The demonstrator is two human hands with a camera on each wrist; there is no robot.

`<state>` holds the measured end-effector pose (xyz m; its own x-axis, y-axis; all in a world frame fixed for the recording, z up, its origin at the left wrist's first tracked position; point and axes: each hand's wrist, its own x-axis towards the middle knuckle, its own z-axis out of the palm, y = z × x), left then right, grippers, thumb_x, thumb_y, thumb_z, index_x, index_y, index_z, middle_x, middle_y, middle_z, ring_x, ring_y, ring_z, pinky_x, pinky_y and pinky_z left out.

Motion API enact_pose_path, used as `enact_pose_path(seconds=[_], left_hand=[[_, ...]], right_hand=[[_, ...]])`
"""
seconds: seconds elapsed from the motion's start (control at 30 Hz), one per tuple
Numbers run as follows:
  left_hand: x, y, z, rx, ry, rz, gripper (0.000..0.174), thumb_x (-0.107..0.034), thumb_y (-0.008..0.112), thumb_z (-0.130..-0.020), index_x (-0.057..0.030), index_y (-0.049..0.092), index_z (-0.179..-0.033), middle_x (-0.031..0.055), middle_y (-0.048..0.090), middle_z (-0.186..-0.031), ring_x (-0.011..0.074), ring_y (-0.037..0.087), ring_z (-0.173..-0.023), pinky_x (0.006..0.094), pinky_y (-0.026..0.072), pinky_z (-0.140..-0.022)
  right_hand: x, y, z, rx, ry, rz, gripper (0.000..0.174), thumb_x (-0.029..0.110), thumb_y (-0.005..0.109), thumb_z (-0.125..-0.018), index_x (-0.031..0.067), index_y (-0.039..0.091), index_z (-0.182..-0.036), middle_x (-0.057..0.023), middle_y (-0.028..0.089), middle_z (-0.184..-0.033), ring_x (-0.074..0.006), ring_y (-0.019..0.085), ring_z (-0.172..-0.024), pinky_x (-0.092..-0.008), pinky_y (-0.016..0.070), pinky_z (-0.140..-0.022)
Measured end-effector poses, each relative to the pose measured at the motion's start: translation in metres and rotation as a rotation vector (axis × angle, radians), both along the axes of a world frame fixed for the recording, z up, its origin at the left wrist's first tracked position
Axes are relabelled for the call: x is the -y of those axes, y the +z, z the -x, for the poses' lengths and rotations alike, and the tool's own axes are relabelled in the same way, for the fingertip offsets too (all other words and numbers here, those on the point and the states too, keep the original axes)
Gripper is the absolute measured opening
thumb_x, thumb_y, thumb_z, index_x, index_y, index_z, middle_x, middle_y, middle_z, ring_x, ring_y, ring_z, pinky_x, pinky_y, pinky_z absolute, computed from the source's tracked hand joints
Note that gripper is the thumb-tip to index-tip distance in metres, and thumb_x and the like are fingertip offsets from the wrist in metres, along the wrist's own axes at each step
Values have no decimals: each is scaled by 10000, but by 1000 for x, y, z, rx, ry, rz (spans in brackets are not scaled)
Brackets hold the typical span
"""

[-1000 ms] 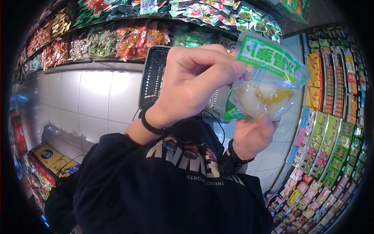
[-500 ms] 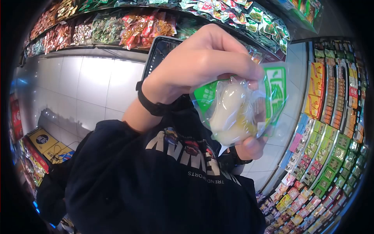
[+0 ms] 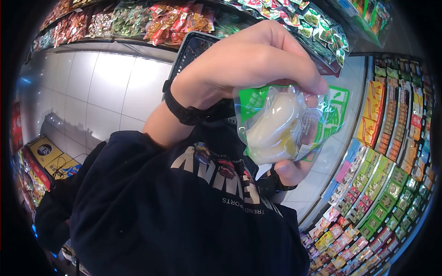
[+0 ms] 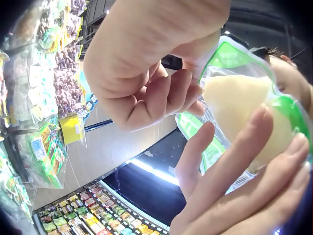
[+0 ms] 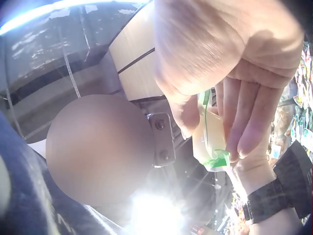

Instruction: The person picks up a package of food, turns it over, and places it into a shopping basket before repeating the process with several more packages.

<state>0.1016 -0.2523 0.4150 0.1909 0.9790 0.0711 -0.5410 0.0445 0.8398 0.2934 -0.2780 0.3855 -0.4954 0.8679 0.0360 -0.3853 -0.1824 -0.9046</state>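
Both hands hold a clear packet of pale radish (image 3: pixel 271 124) with green print, raised in front of the chest. My left hand (image 3: pixel 248 64) reaches over it from above and pinches its upper edge between fingertips and thumb. From below, my right hand (image 3: pixel 294 172) grips the packet, thumb on the near face. The left wrist view shows the left hand's other fingers (image 4: pixel 151 98) curled, while the right hand's fingers (image 4: pixel 234 181) spread along the far face. In the right wrist view the packet (image 5: pixel 208 139) lies between the right thumb and fingers.
Behind the left hand is a dark shopping basket (image 3: pixel 189 50), partly hidden. Shelves of bagged snacks (image 3: pixel 179 23) run along the top, and a slanted rack of small packets (image 3: pixel 377 184) stands at the right. A yellow box (image 3: pixel 46 149) sits on the left by the tiled floor (image 3: pixel 106 87).
The packet has turned, its green lettering swinging from the top to the right side. My left hand has moved right and over it, and the right hand has come lower with it.
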Motion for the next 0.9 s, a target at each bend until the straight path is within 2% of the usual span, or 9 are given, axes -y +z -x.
enact_pose_path(seconds=[0.3, 0.33, 0.4, 0.7, 0.73, 0.8, 0.9], left_hand=[[-1, 1, -4, -10, 21, -15, 113, -28, 589, -729, 36, 646, -655, 64, 605, -604, 70, 489, -514, 209, 361, -483], [-1, 0, -5, -5, 23, -10, 113, -29, 590, -729, 35, 647, -656, 61, 604, -599, 68, 488, -514, 208, 362, -482], [-2, 0, -4, -6, 6, -10, 112, -30, 591, -730, 33, 648, -657, 60, 604, -600, 67, 488, -514, 207, 360, -481], [-2, 1, -3, -27, 8, -2, 101, -42, 601, -725, 26, 653, -673, 53, 611, -622, 65, 494, -530, 204, 359, -489], [-2, 1, -3, -35, 18, 3, 96, -45, 605, -724, 24, 654, -678, 53, 614, -630, 65, 500, -540, 204, 361, -495], [-3, 1, -1, -49, 13, -2, 96, -47, 607, -723, 22, 655, -676, 52, 615, -635, 65, 507, -549, 203, 366, -501], [-5, 0, 0, -67, 11, -28, 109, -72, 613, -734, 16, 657, -689, 50, 615, -637, 66, 514, -557, 200, 377, -514]], right_hand=[[0, -3, -5, -16, 0, -50, 737, 111, 801, -586, -33, 393, -1183, -116, 554, -1045, -187, 553, -935, -324, 464, -777], [2, -1, -8, 116, -12, -29, 866, 196, 800, -573, -53, 318, -1248, -153, 462, -1160, -224, 484, -1042, -344, 407, -860], [2, -1, -10, 249, -25, -8, 1001, 282, 800, -560, -73, 243, -1313, -191, 371, -1275, -261, 415, -1149, -364, 350, -943], [-1, 0, -5, 255, -23, -10, 999, 294, 794, -556, -79, 242, -1301, -183, 401, -1231, -254, 448, -1100, -359, 380, -907], [-3, 0, -3, 153, -8, -19, 880, 202, 792, -572, -52, 298, -1253, -149, 467, -1154, -221, 493, -1033, -342, 417, -855], [-5, -1, -2, 51, 7, -29, 769, 110, 791, -588, -26, 353, -1206, -115, 532, -1077, -188, 539, -965, -326, 453, -803], [-5, -4, -2, 56, -8, -48, 775, 115, 793, -585, -32, 354, -1207, -115, 534, -1079, -189, 541, -959, -322, 455, -796]])
